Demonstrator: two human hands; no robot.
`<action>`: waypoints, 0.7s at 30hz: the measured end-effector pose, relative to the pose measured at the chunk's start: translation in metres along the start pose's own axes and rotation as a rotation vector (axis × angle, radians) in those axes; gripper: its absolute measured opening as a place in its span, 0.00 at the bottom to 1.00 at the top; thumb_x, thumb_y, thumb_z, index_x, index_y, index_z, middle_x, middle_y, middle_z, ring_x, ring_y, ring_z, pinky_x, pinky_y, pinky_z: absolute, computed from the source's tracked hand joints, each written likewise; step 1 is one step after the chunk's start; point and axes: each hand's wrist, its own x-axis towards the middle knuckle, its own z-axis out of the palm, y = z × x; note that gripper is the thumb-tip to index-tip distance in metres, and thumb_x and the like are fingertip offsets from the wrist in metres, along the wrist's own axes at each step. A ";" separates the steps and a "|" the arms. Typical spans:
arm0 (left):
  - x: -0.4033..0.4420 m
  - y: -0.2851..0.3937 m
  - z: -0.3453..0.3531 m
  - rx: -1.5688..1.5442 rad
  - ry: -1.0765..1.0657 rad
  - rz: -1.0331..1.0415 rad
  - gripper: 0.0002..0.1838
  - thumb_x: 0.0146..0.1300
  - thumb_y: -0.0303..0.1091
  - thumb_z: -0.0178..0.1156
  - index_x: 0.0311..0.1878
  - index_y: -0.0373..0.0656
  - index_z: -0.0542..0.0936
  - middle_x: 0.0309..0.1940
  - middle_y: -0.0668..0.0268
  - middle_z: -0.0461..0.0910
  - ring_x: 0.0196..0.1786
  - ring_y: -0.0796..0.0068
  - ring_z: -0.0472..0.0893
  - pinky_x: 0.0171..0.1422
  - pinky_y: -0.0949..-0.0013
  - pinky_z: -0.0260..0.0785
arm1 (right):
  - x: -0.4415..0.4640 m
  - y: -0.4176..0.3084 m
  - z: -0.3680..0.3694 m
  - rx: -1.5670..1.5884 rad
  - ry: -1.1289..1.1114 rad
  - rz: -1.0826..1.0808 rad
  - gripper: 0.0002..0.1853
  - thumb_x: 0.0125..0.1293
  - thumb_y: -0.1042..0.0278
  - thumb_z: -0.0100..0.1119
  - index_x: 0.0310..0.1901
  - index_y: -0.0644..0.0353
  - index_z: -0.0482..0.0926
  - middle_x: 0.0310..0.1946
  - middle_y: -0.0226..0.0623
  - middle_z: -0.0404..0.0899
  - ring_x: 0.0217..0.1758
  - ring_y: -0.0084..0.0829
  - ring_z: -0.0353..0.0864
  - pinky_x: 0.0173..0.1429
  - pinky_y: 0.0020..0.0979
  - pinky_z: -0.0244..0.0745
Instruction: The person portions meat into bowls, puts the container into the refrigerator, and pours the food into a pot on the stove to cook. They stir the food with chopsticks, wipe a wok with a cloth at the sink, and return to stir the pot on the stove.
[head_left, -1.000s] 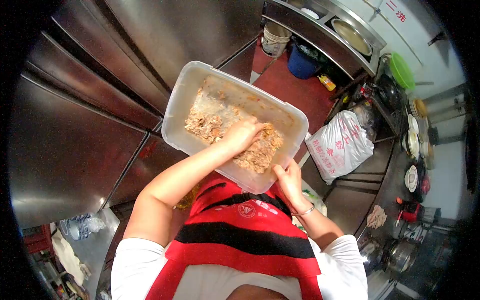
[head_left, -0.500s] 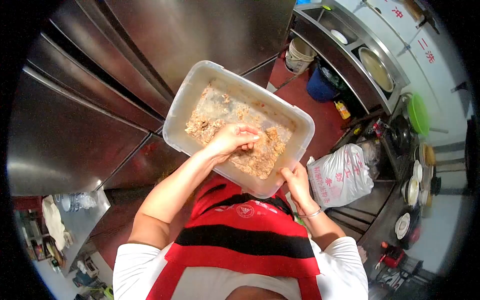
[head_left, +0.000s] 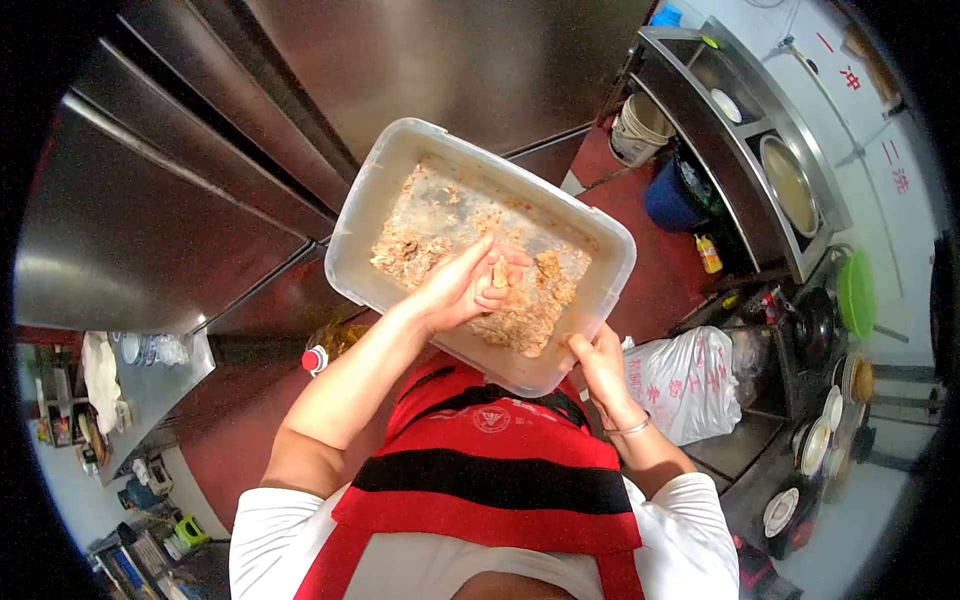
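Note:
A translucent plastic tub [head_left: 385, 190] with a pale brown, crumbly food mixture [head_left: 525, 315] in it is tilted in front of my red and black apron [head_left: 490, 480]. My left hand [head_left: 480, 285] is over the middle of the tub, palm turned up. Its fingers are curled around a small tan piece, and the thumb is raised beside them. At the tub's near right corner, my right hand [head_left: 598, 365] grips the rim, with the thumb on top and the other fingers partly hidden. A bracelet circles the right wrist.
Large steel doors [head_left: 150, 230] stand at the left. A white printed sack [head_left: 685, 385], a blue bin [head_left: 675, 195] and a pale bucket [head_left: 640, 130] are at the right, near a steel sink unit [head_left: 745, 130]. A red-capped bottle [head_left: 316, 360] is below left of the tub.
My left hand has turned from palm down in the mixture to palm up above it. My right hand still holds the tub. The view has swung, bringing a red-capped bottle into sight.

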 end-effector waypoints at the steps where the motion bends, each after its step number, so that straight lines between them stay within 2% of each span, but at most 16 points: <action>1: -0.001 -0.001 0.001 -0.015 -0.050 -0.002 0.29 0.73 0.56 0.37 0.52 0.36 0.73 0.31 0.67 0.75 0.24 0.82 0.67 0.27 0.78 0.60 | 0.000 0.000 0.000 0.001 0.000 0.005 0.10 0.60 0.74 0.53 0.42 0.67 0.75 0.29 0.35 0.78 0.21 0.25 0.75 0.28 0.24 0.71; 3: -0.001 0.000 0.004 -0.047 -0.149 -0.003 0.36 0.72 0.63 0.32 0.54 0.36 0.72 0.33 0.64 0.76 0.23 0.79 0.68 0.27 0.77 0.60 | 0.005 0.002 0.002 -0.009 0.007 -0.018 0.10 0.59 0.74 0.53 0.42 0.67 0.75 0.30 0.35 0.78 0.21 0.25 0.75 0.27 0.25 0.71; 6: -0.004 0.006 0.017 -0.017 -0.016 -0.004 0.40 0.70 0.66 0.30 0.57 0.35 0.71 0.39 0.58 0.78 0.29 0.74 0.76 0.32 0.74 0.69 | 0.004 -0.002 0.004 0.017 0.026 -0.011 0.10 0.59 0.74 0.54 0.42 0.67 0.75 0.30 0.36 0.79 0.22 0.25 0.75 0.27 0.25 0.71; 9: -0.011 0.010 0.024 0.036 -0.043 0.027 0.38 0.72 0.62 0.31 0.63 0.35 0.68 0.48 0.53 0.78 0.40 0.70 0.80 0.42 0.71 0.75 | 0.003 -0.007 0.006 0.028 0.030 0.011 0.10 0.58 0.74 0.54 0.42 0.67 0.75 0.30 0.36 0.79 0.22 0.26 0.75 0.27 0.25 0.71; 12: -0.014 0.009 0.030 0.088 -0.038 0.093 0.32 0.75 0.52 0.35 0.66 0.33 0.64 0.54 0.51 0.76 0.47 0.69 0.79 0.49 0.70 0.76 | 0.005 -0.006 0.002 0.004 0.007 0.037 0.11 0.58 0.73 0.54 0.42 0.67 0.75 0.30 0.36 0.79 0.22 0.26 0.75 0.27 0.25 0.71; 15: -0.018 0.012 0.034 0.234 -0.056 0.160 0.26 0.74 0.41 0.38 0.67 0.31 0.63 0.59 0.50 0.73 0.52 0.69 0.78 0.52 0.70 0.74 | 0.007 -0.009 0.002 0.013 0.010 0.044 0.09 0.59 0.75 0.52 0.40 0.68 0.75 0.28 0.36 0.79 0.22 0.26 0.76 0.29 0.26 0.71; 19: -0.022 0.018 0.047 0.252 -0.029 0.164 0.25 0.73 0.36 0.39 0.67 0.30 0.62 0.61 0.49 0.71 0.54 0.67 0.78 0.57 0.68 0.73 | 0.008 -0.022 0.004 0.043 0.007 0.056 0.08 0.59 0.76 0.51 0.39 0.68 0.75 0.27 0.36 0.78 0.22 0.26 0.77 0.29 0.27 0.72; 21: -0.022 0.020 0.050 0.265 -0.021 0.158 0.25 0.73 0.35 0.38 0.68 0.30 0.60 0.62 0.48 0.71 0.57 0.66 0.77 0.59 0.66 0.72 | 0.010 -0.019 0.001 0.008 -0.017 0.059 0.10 0.59 0.74 0.52 0.42 0.67 0.75 0.29 0.35 0.79 0.22 0.25 0.75 0.29 0.25 0.71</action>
